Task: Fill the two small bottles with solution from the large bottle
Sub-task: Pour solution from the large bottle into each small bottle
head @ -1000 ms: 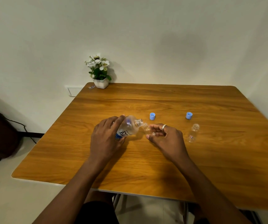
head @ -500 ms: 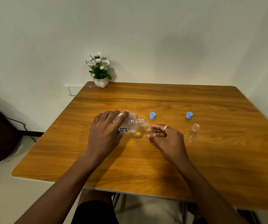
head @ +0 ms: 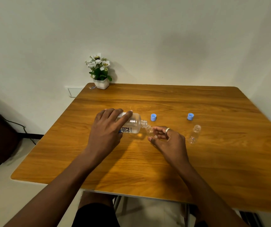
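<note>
**Here, two narrow mouths must stay aligned**

Nearest, the right hand (head: 165,140) pinches a small bottle (head: 149,129) between thumb and fingers, tilted so its mouth points up toward the big bottle (head: 132,125). The left hand (head: 108,128) is wrapped around the big bottle's body, holding it almost on its side, neck just above the small mouth; whether the two touch cannot be told. Liquid flow is too fine to see.

The likely fault is a spill: both openings are narrow, so a slight drift of either hand, or a steeper tip, would send solution over the fingers onto the table (head: 213,169). A wet pinch could also let the small bottle slip.

Beyond the right hand's grip, the second bottle (head: 194,134) stands upright and apparently empty, uncapped. Farther still lie two caps (head: 153,117), (head: 190,116), clear of any elbow.
</note>
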